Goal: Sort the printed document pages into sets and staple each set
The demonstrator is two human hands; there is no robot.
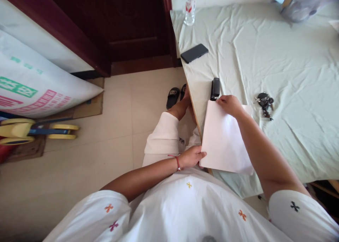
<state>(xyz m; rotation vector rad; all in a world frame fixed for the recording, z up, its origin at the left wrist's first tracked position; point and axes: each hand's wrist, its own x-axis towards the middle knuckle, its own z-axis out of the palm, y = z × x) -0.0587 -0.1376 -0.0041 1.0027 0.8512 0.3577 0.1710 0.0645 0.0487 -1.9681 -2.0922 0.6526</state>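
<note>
Some white sheets of paper lie together at the near edge of the cloth-covered table. My left hand, with a red string bracelet on its wrist, is closed on their lower left corner, thumb on top. Bent over the top edge of the paper is my right hand, its fingers closed at that edge; the fingertips are partly hidden. Just beyond those fingertips stands a black stapler, close to the paper's upper left corner.
A black phone and a clear plastic bottle are farther back on the table. Keys lie right of the paper. A plastic bag sits at the far right. On the floor are a large white sack and a yellow wheeled toy.
</note>
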